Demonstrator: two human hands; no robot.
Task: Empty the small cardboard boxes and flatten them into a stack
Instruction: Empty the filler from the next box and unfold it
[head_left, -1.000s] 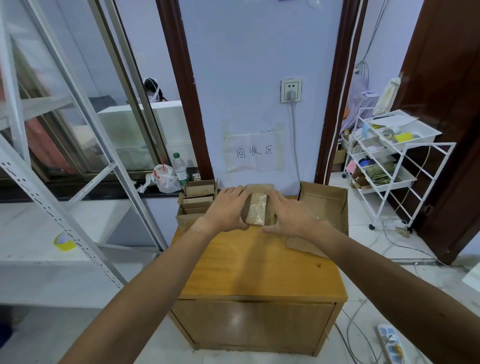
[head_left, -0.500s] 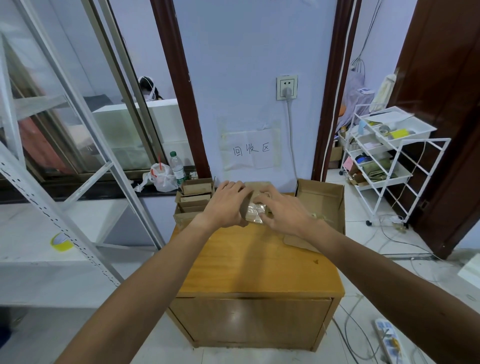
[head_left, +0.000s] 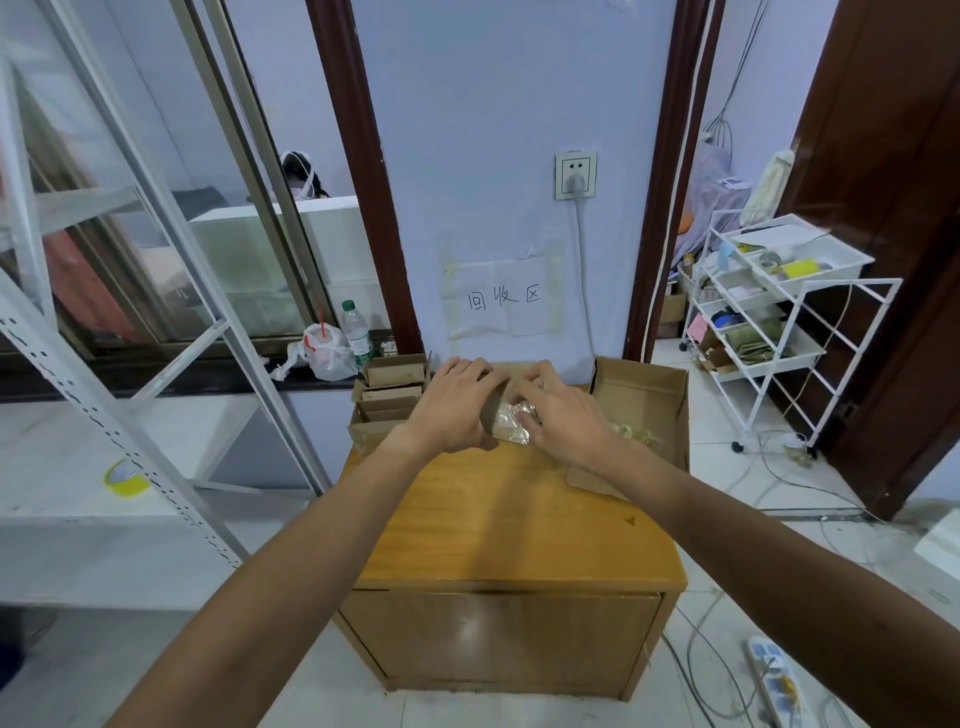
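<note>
Your left hand (head_left: 451, 410) curls around the left side of a small cardboard box (head_left: 492, 410) at the far edge of the wooden table (head_left: 509, 519), fingers over its top and thumb low at the near corner, grasping it. Your right hand (head_left: 563, 421) lies against the box's right side with its fingertips pinching a crinkled, shiny clear plastic packet (head_left: 511, 421) that sits at the box's open near end. The box is plain brown board, squat and rectangular, mostly hidden beneath both hands.

Just left of your left hand, a cluster of small open boxes (head_left: 387, 402) stands upright at the table's far-left corner, flaps raised, the same dull brown. To the right, a larger open carton (head_left: 644, 405) with tall thin walls rests on the far-right corner; a few small pale items (head_left: 636, 431) lie inside it, too small to identify. One flat flap (head_left: 592, 478) of that carton lies on the tabletop under your right forearm. The table's top is smooth, glossy, yellow-orange wood.
</note>
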